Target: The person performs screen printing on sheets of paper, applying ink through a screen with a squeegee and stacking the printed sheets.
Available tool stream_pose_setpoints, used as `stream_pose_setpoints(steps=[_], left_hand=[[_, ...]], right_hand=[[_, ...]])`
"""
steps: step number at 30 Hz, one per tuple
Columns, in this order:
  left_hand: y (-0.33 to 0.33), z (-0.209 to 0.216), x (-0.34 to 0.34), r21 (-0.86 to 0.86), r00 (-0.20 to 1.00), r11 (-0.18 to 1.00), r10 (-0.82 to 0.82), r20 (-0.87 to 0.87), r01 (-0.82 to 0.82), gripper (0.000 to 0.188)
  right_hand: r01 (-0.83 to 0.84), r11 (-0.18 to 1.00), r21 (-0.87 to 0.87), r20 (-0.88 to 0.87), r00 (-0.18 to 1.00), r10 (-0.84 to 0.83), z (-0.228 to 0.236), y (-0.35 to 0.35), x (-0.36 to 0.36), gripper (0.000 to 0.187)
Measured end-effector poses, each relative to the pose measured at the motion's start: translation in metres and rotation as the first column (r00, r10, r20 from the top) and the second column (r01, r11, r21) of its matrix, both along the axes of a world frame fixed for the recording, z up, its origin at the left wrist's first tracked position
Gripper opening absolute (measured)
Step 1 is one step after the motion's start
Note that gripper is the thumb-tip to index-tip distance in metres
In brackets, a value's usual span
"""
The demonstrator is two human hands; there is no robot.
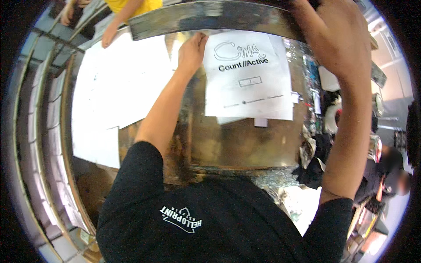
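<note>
A white sheet of paper (248, 98) with black line drawing and lettering lies on the brown worktop (237, 142). At its upper left corner my left hand (193, 50) is closed, fingertips on the paper's edge. Above the sheet a long flat bar (210, 16), grey and stained, runs across the view like one side of a frame. My right hand (331, 39) is raised at the right end of this bar; its fingers run into the dark upper rim, so their grip is hidden. Under the sheet the edges of other paper pieces (260, 122) peek out.
Large blank white sheets (118, 83) cover the left of the worktop. Another person's hand (109, 37) rests at their far edge, beside a yellow shirt. A metal rack (48, 131) stands at the left. Dark rags (318, 153) and assorted clutter line the right side; people sit or stand beyond.
</note>
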State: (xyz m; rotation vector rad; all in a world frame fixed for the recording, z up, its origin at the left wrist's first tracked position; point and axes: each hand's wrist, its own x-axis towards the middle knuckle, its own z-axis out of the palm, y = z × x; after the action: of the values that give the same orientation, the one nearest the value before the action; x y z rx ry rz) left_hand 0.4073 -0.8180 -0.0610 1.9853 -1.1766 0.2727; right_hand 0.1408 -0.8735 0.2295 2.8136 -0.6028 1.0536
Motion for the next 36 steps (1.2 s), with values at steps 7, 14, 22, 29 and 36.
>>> stream_pose_setpoints(steps=[7,14,22,29,36], left_hand=[[0.222,0.000,0.009,-0.155,0.892,0.887,0.402,-0.206,-0.436,0.021],[0.371,0.007,0.063,-0.133,0.631,0.630,0.775,0.042,-0.765,0.029],[0.313,0.026,0.023,0.102,0.820,0.854,0.446,0.360,-0.510,0.068],[0.160,0.002,-0.119,0.633,0.942,0.758,-0.308,0.135,0.157,0.126],[0.051,-0.005,-0.234,0.444,0.828,0.772,-0.549,0.109,0.454,0.125]], right_hand=[[-0.018,0.988,-0.152,-0.020,1.000,0.015,-0.016,-0.017,-0.015,0.050],[-0.034,0.990,-0.138,-0.007,0.999,0.034,-0.026,-0.007,-0.017,0.046],[-0.025,0.977,-0.211,-0.017,1.000,0.022,-0.027,-0.001,-0.021,0.036],[0.038,0.995,0.097,-0.161,0.987,-0.022,0.001,-0.001,-0.004,0.051],[0.012,0.995,-0.100,-0.097,0.995,-0.022,-0.010,-0.006,-0.010,0.054]])
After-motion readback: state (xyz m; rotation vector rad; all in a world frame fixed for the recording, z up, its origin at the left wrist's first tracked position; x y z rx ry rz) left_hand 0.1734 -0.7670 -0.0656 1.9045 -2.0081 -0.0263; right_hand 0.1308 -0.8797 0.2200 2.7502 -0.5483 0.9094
